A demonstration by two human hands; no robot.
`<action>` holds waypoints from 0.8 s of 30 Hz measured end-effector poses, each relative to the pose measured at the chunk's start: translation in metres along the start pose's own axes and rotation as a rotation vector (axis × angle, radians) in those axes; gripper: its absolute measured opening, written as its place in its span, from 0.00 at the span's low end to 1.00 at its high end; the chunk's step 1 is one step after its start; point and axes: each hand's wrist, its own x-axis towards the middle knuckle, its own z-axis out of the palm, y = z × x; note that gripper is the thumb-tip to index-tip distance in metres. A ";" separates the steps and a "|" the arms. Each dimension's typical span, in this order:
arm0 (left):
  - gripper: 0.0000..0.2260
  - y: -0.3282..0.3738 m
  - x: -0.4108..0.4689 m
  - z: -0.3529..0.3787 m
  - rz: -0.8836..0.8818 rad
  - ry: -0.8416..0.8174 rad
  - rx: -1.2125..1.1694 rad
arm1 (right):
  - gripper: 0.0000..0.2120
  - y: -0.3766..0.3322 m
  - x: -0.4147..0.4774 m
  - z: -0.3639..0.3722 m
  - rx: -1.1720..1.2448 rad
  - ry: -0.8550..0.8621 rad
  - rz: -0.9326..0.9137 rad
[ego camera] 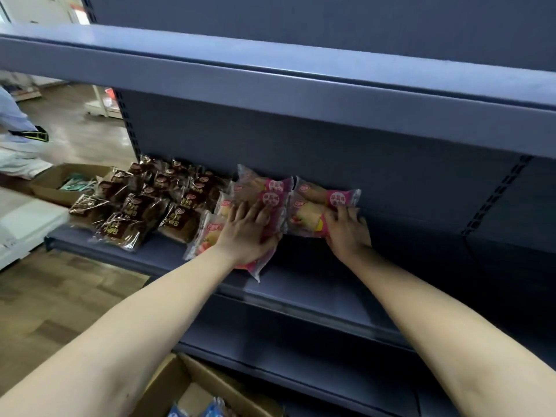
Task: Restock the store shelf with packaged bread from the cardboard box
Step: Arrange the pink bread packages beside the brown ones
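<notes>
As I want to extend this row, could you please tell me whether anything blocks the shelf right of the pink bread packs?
Nothing visible does: the shelf beyond the right hand and pink packs is bare; brown packs lie left.

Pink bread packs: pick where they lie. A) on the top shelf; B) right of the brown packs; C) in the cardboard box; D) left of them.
B: the pink bread packs lie right of the brown packs on one shelf.
</notes>
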 end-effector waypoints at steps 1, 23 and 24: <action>0.38 -0.001 0.001 0.003 0.003 0.019 -0.011 | 0.24 -0.002 0.003 0.002 0.008 0.003 0.012; 0.41 -0.025 -0.029 -0.005 -0.042 0.083 0.010 | 0.32 -0.036 0.018 -0.022 0.161 0.131 -0.163; 0.42 -0.030 -0.035 -0.009 -0.056 0.083 0.022 | 0.31 -0.043 0.020 -0.026 0.157 0.151 -0.186</action>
